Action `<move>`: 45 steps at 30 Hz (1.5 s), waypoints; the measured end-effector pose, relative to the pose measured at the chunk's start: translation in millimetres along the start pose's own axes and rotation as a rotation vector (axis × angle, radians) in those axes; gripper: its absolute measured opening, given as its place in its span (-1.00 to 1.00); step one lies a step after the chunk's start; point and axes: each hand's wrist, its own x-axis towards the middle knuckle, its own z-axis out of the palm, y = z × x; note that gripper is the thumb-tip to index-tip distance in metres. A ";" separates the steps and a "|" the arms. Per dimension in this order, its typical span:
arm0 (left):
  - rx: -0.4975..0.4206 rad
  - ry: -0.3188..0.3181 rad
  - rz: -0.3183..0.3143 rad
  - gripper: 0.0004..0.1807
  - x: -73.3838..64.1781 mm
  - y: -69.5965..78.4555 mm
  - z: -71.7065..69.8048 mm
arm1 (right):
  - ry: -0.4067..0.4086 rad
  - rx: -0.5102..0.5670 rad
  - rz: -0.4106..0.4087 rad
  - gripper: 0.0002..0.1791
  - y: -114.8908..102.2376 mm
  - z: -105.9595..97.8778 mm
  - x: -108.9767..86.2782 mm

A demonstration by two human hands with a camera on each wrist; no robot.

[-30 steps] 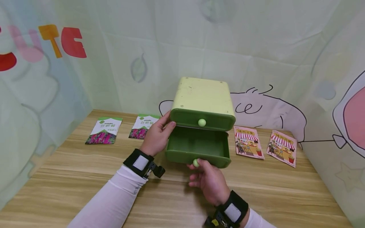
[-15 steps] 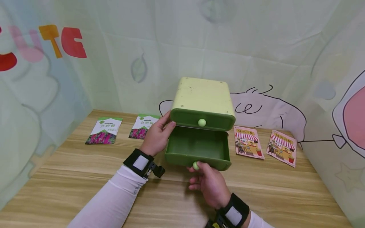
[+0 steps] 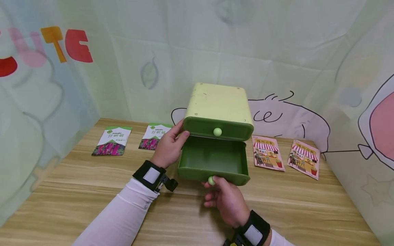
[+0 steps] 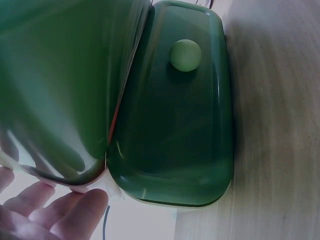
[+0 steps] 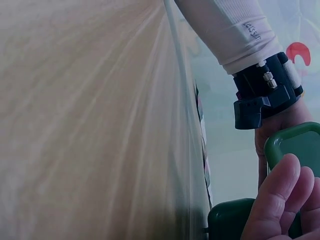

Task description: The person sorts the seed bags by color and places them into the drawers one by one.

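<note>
A two-drawer desk organizer [image 3: 220, 102] with a cream shell stands at the back middle of the table. Its upper drawer front [image 3: 200, 127] is closed. Its green lower drawer [image 3: 215, 157] is pulled out and looks empty inside. My left hand [image 3: 167, 148] rests against the organizer's left side, fingers along it and thumb by the front corner. In the left wrist view, those fingertips [image 4: 82, 210] lie at the shell's edge. With thumb and forefinger, my right hand [image 3: 229, 201] pinches the lower drawer's round knob [image 3: 211, 180]; its other fingers are loosely bent below.
Two seed packets with pink flowers, an outer one [image 3: 112, 140] and an inner one [image 3: 154, 136], lie left of the organizer. To its right lie two pink packets, one nearer [image 3: 267, 153] and one farther out [image 3: 304, 159]. A printed cloth backdrop [image 3: 129, 68] surrounds the wooden table [image 3: 92, 191].
The lower drawer has slid slightly farther out toward me, the right hand moving with its knob. My left hand has stayed on the organizer's side.
</note>
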 end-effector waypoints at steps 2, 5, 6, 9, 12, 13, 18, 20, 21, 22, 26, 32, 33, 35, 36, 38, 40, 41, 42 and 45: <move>-0.006 0.000 -0.002 -0.51 0.2 -0.6 -0.4 | 0.000 -0.003 0.005 -0.75 0.0 -0.1 -0.4; -0.009 0.001 -0.001 -0.51 0.3 -0.7 -0.5 | 0.003 -0.006 0.012 -0.75 0.2 -0.3 -1.3; -0.010 0.000 0.001 -0.51 0.3 -0.6 -0.6 | 0.004 -0.006 0.016 -0.75 0.4 -0.4 -1.6; -0.017 -0.001 0.001 -0.51 0.0 -0.1 -0.8 | 0.004 -0.008 0.021 -0.75 0.9 -0.5 -3.4; -0.028 -0.004 -0.006 -0.51 -0.3 -0.1 -1.1 | 0.001 -0.012 0.017 -0.76 2.2 -0.2 -5.2; -0.032 -0.005 -0.007 -0.51 -0.3 0.1 -1.2 | 0.000 -0.013 0.014 -0.76 2.8 -0.2 -5.8; -0.041 -0.012 -0.001 -0.49 -2.5 9.8 -2.3 | -0.009 -0.010 0.007 -0.75 4.9 -0.5 -8.9; -0.040 -0.015 0.003 -0.48 -5.1 19.4 -3.0 | -0.013 -0.011 0.008 -0.75 5.3 -0.7 -10.2; -0.039 -0.014 0.001 -0.48 -6.2 23.7 -3.3 | -0.014 -0.013 0.007 -0.74 5.4 -0.8 -10.8; -0.037 -0.015 0.000 -0.48 -7.2 28.0 -3.7 | -0.015 -0.015 0.006 -0.74 5.5 -0.8 -11.3; -0.021 -0.015 -0.009 -0.48 -9.8 36.8 -4.3 | -0.018 -0.018 0.008 -0.74 6.0 -0.2 -13.3; -0.021 -0.020 -0.010 -0.48 -10.9 38.5 -4.6 | -0.013 -0.031 0.008 -0.74 6.6 0.7 -14.8; -0.024 -0.021 -0.009 -0.48 -10.9 38.6 -4.7 | -0.012 -0.032 0.007 -0.74 6.8 0.7 -15.0; -0.027 -0.022 -0.009 -0.48 -10.9 38.7 -4.7 | -0.008 -0.029 0.008 -0.74 7.4 0.7 -15.7; -0.030 -0.023 -0.010 -0.48 -10.7 38.4 -4.7 | -0.007 -0.028 0.009 -0.75 7.6 0.6 -16.2; -0.034 -0.024 -0.013 -0.48 -10.5 38.3 -4.7 | -0.007 -0.027 0.010 -0.75 8.0 0.4 -17.6; -0.034 -0.026 -0.016 -0.48 -10.4 38.3 -4.7 | -0.008 -0.027 0.009 -0.75 8.3 0.2 -19.2; -0.036 -0.027 -0.018 -0.48 -10.5 38.5 -4.8 | -0.010 -0.029 0.009 -0.75 8.2 0.0 -19.8; -0.037 -0.028 -0.019 -0.48 -10.5 38.4 -4.8 | -0.013 -0.031 0.008 -0.75 8.2 -0.1 -20.3; -0.039 -0.033 -0.020 -0.48 -10.8 38.8 -4.8 | -0.016 -0.036 0.008 -0.75 8.3 -0.1 -21.4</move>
